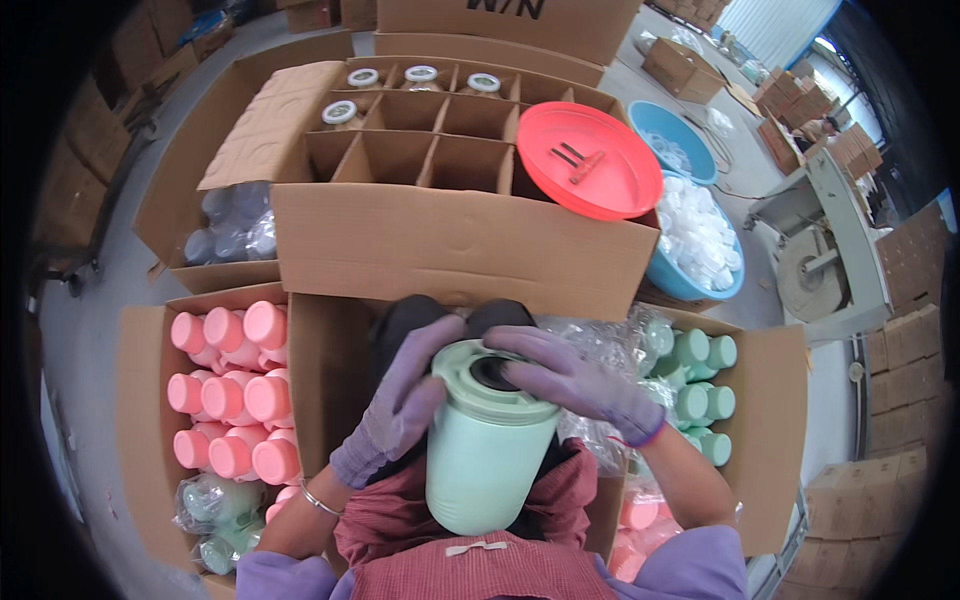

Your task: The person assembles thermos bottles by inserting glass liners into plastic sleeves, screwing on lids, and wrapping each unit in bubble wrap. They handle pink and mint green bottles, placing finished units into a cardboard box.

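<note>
A mint-green flask (490, 465) rests upright on my lap, its rounded body toward me. Its ridged collar surrounds a dark round opening (493, 373) at the top. My left hand (408, 395), in a purple glove, grips the left side of the collar, with the thumb near the rim. From the right, my gloved right hand (580, 378) holds the top, its fingers reaching over the collar to the edge of the dark opening. Those fingers partly cover the opening, so whether anything small is under them is hidden.
A divided carton (460, 235) ahead holds several white-lidded jars (422, 76) and a red basin (605, 150) with small tools. Pink bottles (225, 398) fill a left box; green bottles (692, 400) stand at right. White caps (697, 235) fill a blue basin (738, 270).
</note>
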A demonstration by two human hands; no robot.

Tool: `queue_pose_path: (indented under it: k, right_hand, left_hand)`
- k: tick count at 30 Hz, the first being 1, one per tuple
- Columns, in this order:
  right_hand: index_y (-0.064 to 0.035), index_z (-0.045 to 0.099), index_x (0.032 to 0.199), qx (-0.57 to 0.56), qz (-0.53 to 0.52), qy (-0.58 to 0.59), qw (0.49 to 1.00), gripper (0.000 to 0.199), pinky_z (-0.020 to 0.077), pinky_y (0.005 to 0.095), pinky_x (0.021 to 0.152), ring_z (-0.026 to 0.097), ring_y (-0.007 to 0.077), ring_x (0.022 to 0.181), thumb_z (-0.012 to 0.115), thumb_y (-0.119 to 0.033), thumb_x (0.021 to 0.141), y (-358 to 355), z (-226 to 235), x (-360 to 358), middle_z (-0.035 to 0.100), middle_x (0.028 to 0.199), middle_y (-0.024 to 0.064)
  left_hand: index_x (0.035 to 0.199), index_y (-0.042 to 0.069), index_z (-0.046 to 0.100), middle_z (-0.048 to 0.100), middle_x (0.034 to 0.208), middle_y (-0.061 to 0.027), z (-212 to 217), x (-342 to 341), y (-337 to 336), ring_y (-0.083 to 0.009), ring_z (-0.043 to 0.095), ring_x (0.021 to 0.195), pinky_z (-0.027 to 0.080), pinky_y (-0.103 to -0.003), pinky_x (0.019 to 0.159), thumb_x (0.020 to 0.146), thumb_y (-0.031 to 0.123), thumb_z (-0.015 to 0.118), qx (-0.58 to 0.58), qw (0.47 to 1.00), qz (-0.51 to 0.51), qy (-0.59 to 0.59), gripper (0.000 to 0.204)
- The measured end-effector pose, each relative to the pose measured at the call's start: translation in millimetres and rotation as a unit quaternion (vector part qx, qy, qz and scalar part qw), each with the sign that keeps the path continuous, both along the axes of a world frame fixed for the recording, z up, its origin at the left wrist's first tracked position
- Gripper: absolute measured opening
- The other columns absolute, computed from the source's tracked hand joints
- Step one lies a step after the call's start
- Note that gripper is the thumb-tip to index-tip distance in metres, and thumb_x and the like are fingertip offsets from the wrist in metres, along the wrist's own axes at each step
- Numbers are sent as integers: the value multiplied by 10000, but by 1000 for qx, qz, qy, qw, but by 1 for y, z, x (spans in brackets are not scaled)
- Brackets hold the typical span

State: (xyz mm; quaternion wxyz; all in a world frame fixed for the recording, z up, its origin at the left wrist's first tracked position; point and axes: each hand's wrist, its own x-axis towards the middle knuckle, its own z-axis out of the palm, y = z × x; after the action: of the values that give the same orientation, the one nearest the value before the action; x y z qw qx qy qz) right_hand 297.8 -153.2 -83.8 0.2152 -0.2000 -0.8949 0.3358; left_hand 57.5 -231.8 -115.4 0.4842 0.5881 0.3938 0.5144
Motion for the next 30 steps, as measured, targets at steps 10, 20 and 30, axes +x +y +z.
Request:
queue_pose_path:
  k: [10, 20, 30]
  right_hand:
    - [-29, 553, 1281, -553, -369, -391, 637, 564, 544, 311, 419, 634, 210, 450, 290, -480, 1069, -97, 18, 134, 655, 716, 139]
    - [-26, 461, 1387, -32, -230, 26, 972, 446, 474, 365, 1000, 568, 244, 1169, 511, -129, 956, -119, -13, 101, 534, 1296, 160]
    - [-4, 404, 1471, -279, -307, 146, 898, 582, 378, 331, 1114, 499, 178, 1289, 434, -412, 1058, -97, 1, 108, 505, 1425, 112]
  left_hand:
    - [1314, 14, 536, 648, 1153, -95, -5, 65, -99, -259, 647, 1031, 501, -405, 967, 867, 241, 719, -124, 987, -79, 72, 533]
    - [1107, -41, 702, 699, 1145, -166, -33, 48, -68, -221, 656, 1072, 523, -323, 922, 853, 100, 603, -341, 939, -32, 11, 307]
    - [1197, -21, 680, 724, 1107, -93, -4, 41, -39, -114, 684, 928, 556, -242, 812, 1022, 305, 571, -281, 954, -77, -73, 385]
